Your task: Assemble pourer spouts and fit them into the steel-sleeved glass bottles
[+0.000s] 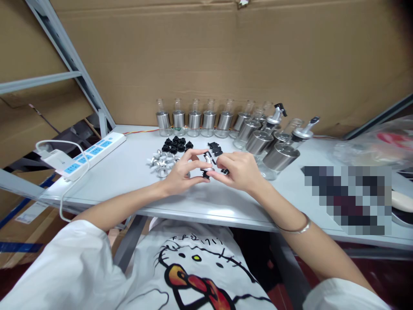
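White shirt (138,275), printed with a black-outlined cartoon face and a red-and-orange bow, fills the foreground below a pale grey smooth-topped table (129,172). Behind the table rises a wall of brown creased cardboard (226,56), and a grey metal frame (71,56) slants up at the left. On the table's left side lies a long white power strip (100,153) with blue socket faces, a white cable (63,206) looping over the edge.

Clear glass bottles with shiny cylindrical metal sleeves (194,120) line the back and cluster at the right, two of them topped by silver-and-black spouts (305,131). Ribbed black plastic stoppers (176,145) sit in a group at centre-left, just behind a heap of silver-and-whitish pieces (161,161); flat black parts (214,148) lie beyond the hands. Crinkled clear plastic (380,142) covers the far right.

Near the table's middle, the left hand (183,174) has its thumb and fingertips clamped on a small curved silver-and-black pourer (208,160). From the other side, the right hand (240,170) curls its fingers, thumb against the pourer's lower part; whether it grips too, I cannot tell.
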A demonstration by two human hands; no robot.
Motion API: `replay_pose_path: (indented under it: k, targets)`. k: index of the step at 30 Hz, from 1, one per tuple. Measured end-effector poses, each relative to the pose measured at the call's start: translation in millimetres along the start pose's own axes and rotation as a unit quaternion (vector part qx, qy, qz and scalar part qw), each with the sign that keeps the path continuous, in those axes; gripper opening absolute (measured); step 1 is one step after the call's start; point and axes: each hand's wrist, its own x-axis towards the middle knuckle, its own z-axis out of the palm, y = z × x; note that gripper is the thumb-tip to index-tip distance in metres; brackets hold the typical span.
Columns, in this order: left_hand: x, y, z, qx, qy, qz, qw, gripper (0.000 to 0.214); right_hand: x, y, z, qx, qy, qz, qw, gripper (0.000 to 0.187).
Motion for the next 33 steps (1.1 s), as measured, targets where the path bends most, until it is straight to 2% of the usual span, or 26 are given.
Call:
replay_pose_path:
  k: [7, 11, 17, 22, 29, 33]
  targets:
    - [-3, 2, -0.7, 0.055, -0.021, 0.021, 0.998, 0.025, -4, 3, 3, 0.033, -0.091, 0.026, 0.995, 0.057]
    - [-3, -1, -0.9, 0.05, -0.018, 0.018, 0.998, 0.029, -2, 2, 3, 0.045, -0.095, 0.028, 0.994, 0.056]
    - [-3, -8, -0.2, 0.011, -0.033, -0.012, 0.999, 0.031, 1, -2, 3, 0.063, -0.118, -0.005, 0.991, 0.053]
    - [-5, -9, 0.7, 0.015, -0.032, -0.036, 0.999, 0.03, 0, 0, 2, 0.098, -0.137, 0.05, 0.984, 0.05]
    - [-3, -2, 0.3, 0.026, -0.027, -0.003, 0.999, 0.027, -1, 1, 2, 0.099, -0.133, 0.119, 0.979, 0.058]
    - [-1, -2, -0.3, 0.026, -0.021, 0.018, 0.999, 0.027, 2, -1, 0, 0.138, -0.128, 0.157, 0.969, 0.052]
